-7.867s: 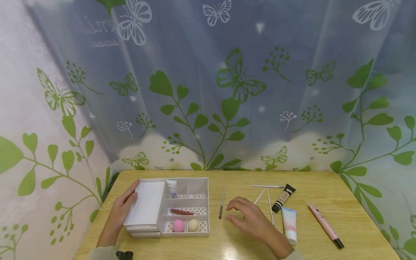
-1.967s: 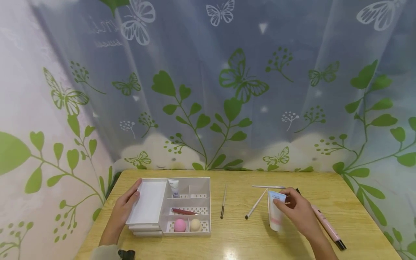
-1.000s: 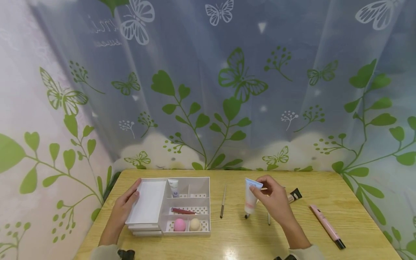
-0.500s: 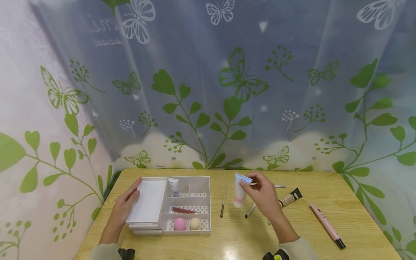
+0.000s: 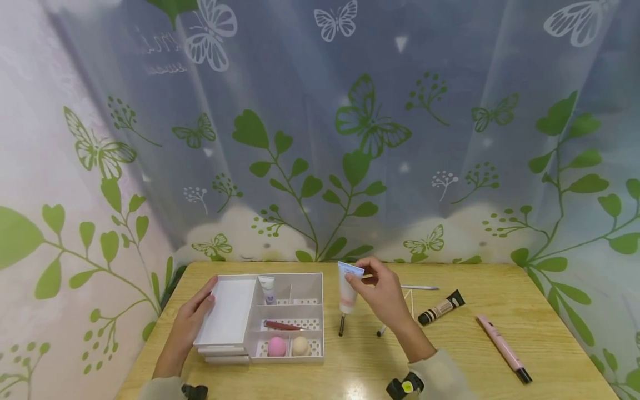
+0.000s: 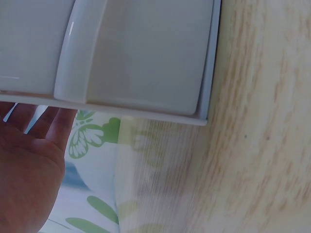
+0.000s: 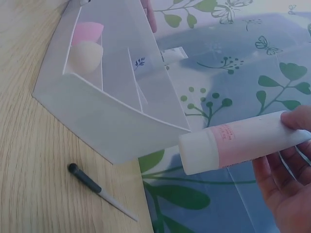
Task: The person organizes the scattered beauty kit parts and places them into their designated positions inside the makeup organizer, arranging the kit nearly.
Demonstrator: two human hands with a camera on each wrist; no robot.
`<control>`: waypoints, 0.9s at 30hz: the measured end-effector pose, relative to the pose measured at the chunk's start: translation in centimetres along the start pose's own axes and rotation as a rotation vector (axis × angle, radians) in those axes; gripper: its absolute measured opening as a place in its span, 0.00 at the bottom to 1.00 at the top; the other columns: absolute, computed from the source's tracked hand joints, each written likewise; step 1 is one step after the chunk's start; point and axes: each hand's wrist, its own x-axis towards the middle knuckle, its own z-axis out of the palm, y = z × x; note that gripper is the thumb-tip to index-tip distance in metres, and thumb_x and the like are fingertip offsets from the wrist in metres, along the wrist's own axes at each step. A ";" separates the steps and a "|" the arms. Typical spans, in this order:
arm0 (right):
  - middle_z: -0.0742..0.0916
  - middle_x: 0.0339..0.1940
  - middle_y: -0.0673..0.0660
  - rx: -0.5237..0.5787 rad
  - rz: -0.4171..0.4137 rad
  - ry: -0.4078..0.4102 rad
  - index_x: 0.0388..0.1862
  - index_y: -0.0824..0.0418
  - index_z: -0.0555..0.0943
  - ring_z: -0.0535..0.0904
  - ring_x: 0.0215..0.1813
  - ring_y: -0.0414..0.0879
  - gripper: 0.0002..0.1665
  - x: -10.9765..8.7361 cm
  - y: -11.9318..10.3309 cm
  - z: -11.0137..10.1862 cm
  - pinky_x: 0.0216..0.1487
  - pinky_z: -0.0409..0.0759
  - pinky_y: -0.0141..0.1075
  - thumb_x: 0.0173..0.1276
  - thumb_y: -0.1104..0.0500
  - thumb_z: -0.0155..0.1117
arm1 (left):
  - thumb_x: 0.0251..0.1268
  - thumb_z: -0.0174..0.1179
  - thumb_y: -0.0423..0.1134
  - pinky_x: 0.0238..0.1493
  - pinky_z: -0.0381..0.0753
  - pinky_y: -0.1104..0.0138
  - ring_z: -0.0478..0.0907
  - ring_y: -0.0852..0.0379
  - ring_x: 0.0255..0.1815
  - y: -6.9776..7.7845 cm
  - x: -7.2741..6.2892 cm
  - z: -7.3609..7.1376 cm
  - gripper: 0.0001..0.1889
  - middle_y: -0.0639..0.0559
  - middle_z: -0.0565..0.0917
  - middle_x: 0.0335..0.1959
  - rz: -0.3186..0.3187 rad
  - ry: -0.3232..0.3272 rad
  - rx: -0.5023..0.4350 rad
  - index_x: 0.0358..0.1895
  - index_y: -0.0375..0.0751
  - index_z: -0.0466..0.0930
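In the head view, my right hand (image 5: 385,294) pinches the flat end of a white, blue and pink squeeze tube (image 5: 348,289), cap down. The tube hangs above the table, right of a white compartment organizer (image 5: 227,311), overlapping a thin brush (image 5: 342,325). In the right wrist view its white cap overlaps the organizer's corner. My left hand (image 5: 187,319) rests against the organizer's left side, fingers stretched along it and thumb at the rim. Inside lie a small white tube (image 5: 267,290), a reddish-brown slim pen (image 5: 282,325), a pink sponge ball (image 5: 276,346) and a beige one (image 5: 300,345).
On the wooden table (image 5: 480,372), right of my right hand, lie a beige-and-black tube (image 5: 442,307), a long pink tube (image 5: 504,349) with a black cap, and several thin white brushes (image 5: 420,287). A patterned curtain (image 5: 370,222) hangs behind the table.
My right hand, empty at the earliest frame, now holds the squeeze tube and has carried it leftward toward the organizer. The beige-and-black tube lies turned slightly differently. The left hand stays in place.
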 end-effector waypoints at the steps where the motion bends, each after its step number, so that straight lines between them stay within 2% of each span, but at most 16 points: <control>1: 0.90 0.49 0.60 -0.002 -0.002 -0.003 0.49 0.62 0.84 0.87 0.50 0.41 0.10 0.1 -0.1 0.2 0.50 0.88 0.33 0.74 0.62 0.76 | 0.92 0.49 0.47 0.67 0.57 0.93 0.56 0.65 0.86 0.0 0.0 0.0 0.29 0.43 0.62 0.87 0.000 0.000 -0.003 0.86 0.41 0.64; 6: 0.90 0.49 0.58 -0.010 0.015 -0.020 0.50 0.60 0.84 0.87 0.51 0.43 0.10 0.4 -0.2 0.7 0.52 0.88 0.34 0.74 0.61 0.76 | 0.92 0.49 0.47 0.67 0.57 0.93 0.55 0.56 0.88 0.0 -0.1 0.0 0.29 0.44 0.62 0.88 0.000 -0.007 -0.015 0.86 0.41 0.64; 7: 0.90 0.49 0.58 -0.009 0.017 -0.023 0.50 0.59 0.84 0.87 0.51 0.44 0.11 0.4 -0.3 0.9 0.52 0.89 0.34 0.74 0.61 0.76 | 0.92 0.49 0.47 0.67 0.57 0.93 0.56 0.59 0.88 0.0 -0.1 0.0 0.29 0.45 0.61 0.88 0.001 -0.008 -0.017 0.86 0.41 0.64; 11: 0.90 0.49 0.57 -0.009 0.016 -0.034 0.50 0.59 0.84 0.87 0.52 0.46 0.10 0.7 -0.6 1.5 0.52 0.89 0.37 0.75 0.60 0.76 | 0.92 0.49 0.46 0.67 0.58 0.94 0.57 0.81 0.79 -0.1 -0.1 0.0 0.28 0.43 0.62 0.88 0.014 0.000 -0.013 0.86 0.41 0.64; 13: 0.90 0.48 0.57 -0.011 0.015 -0.039 0.50 0.59 0.84 0.87 0.52 0.47 0.10 0.9 -0.7 1.8 0.52 0.89 0.37 0.75 0.60 0.76 | 0.92 0.49 0.46 0.67 0.58 0.94 0.57 0.85 0.76 -0.1 0.0 0.0 0.28 0.43 0.62 0.88 0.017 -0.001 -0.012 0.86 0.41 0.64; 14: 0.90 0.48 0.57 -0.010 0.014 -0.041 0.49 0.59 0.84 0.87 0.52 0.47 0.09 0.9 -0.8 2.0 0.52 0.89 0.37 0.75 0.60 0.75 | 0.92 0.49 0.46 0.67 0.58 0.94 0.57 0.83 0.77 0.0 0.0 0.0 0.28 0.44 0.62 0.88 0.014 -0.002 -0.014 0.86 0.41 0.64; 18: 0.90 0.48 0.58 -0.015 0.006 -0.044 0.49 0.59 0.85 0.88 0.52 0.48 0.08 1.3 -0.9 2.9 0.52 0.89 0.36 0.75 0.61 0.75 | 0.92 0.49 0.46 0.67 0.58 0.93 0.56 0.62 0.87 0.1 0.0 0.0 0.28 0.44 0.62 0.88 0.006 -0.007 -0.011 0.86 0.41 0.64; 19: 0.91 0.48 0.58 -0.016 0.001 -0.044 0.48 0.59 0.85 0.88 0.52 0.49 0.08 1.4 -1.0 3.1 0.52 0.89 0.37 0.75 0.61 0.76 | 0.92 0.49 0.46 0.67 0.58 0.93 0.56 0.60 0.87 0.1 0.0 0.0 0.28 0.44 0.62 0.88 0.004 -0.008 -0.014 0.86 0.41 0.64; 20: 0.91 0.48 0.58 -0.018 -0.001 -0.044 0.48 0.59 0.85 0.88 0.53 0.50 0.08 1.4 -1.0 3.3 0.52 0.89 0.37 0.75 0.61 0.76 | 0.92 0.49 0.46 0.67 0.58 0.93 0.56 0.61 0.87 0.1 0.0 0.0 0.28 0.44 0.62 0.88 0.004 -0.007 -0.016 0.86 0.41 0.64; 22: 0.91 0.47 0.57 -0.018 -0.002 -0.046 0.48 0.59 0.85 0.88 0.53 0.51 0.09 1.6 -1.0 3.7 0.52 0.89 0.38 0.74 0.62 0.76 | 0.92 0.49 0.46 0.67 0.58 0.93 0.58 0.71 0.84 0.1 0.0 0.1 0.28 0.43 0.62 0.88 0.013 0.000 -0.016 0.86 0.40 0.64; 25: 0.91 0.47 0.58 -0.014 0.000 -0.042 0.47 0.59 0.85 0.88 0.52 0.51 0.09 1.9 -1.1 4.2 0.51 0.89 0.36 0.73 0.63 0.77 | 0.92 0.49 0.45 0.67 0.58 0.93 0.58 0.89 0.74 0.0 0.0 0.1 0.28 0.42 0.63 0.87 0.034 0.007 -0.021 0.85 0.39 0.65; 27: 0.90 0.46 0.57 -0.013 0.002 -0.042 0.47 0.59 0.85 0.87 0.52 0.51 0.09 2.0 -1.1 4.5 0.50 0.89 0.34 0.73 0.62 0.77 | 0.92 0.50 0.44 0.67 0.59 0.93 0.58 0.94 0.69 0.0 0.0 0.2 0.28 0.40 0.63 0.87 0.050 0.013 -0.023 0.85 0.38 0.66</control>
